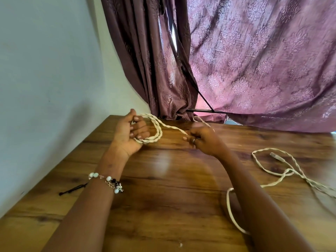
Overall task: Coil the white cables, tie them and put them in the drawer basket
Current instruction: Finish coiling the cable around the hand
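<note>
Left hand fingers curled round coil of white cable above worktop; right hand pinches feeding strand. Risk: loose tail (trailing right) snags, loops slip off fingers.

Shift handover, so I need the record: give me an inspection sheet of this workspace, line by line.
Surface: wooden table, glossy, with a light glare patch.
Job's things: white cable, part looped in the left hand, the rest trailing loose over the table's right side; its connector lies on the wood. No drawer basket seen.
Clutter: black tie lying by the left forearm; small white speck near the front edge.
Grippers: left hand grips the coil; right hand pinches the cable strand leading to it.
Cables: only the white one.
Surroundings: pale wall on the left, purple patterned curtains behind the table.
</note>
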